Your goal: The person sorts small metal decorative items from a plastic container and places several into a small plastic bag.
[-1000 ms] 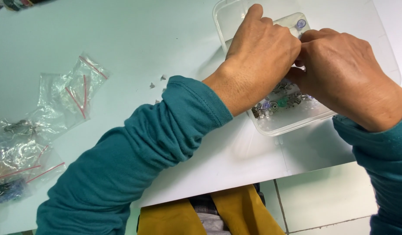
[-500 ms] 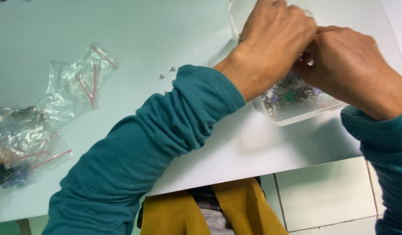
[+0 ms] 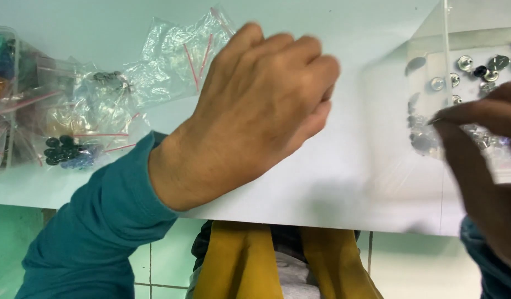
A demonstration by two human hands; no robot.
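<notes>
In the head view, the left hand (image 3: 250, 116) hangs over the middle of the white bench (image 3: 344, 182), back side up, with its fingers (image 3: 300, 61) loosely bent and close together, pointing toward about one o'clock; they seem to hold nothing, though the palm side is hidden, so I cannot tell it for sure. The hand is blurred, and it stands apart from the things on both sides. At about three o'clock from it, the right hand (image 3: 482, 166) comes in from the lower right edge, and its fingers (image 3: 460, 113) are pinched together over the clear plastic box (image 3: 432, 50), perhaps on a very small piece, but blur does not let me tell what. The box lies at the right end of the bench, probably so that the small parts stay gathered and within easy reach; inside it lie silver metal studs (image 3: 465, 62) and some dark and bluish beads. At about ten o'clock from the left hand lie clear zip bags (image 3: 178, 55) with red seal lines, seemingly empty, and further at nine o'clock other bags with black beads (image 3: 59, 149), beside a compartment box (image 3: 1, 66) with coloured contents at the left edge.
</notes>
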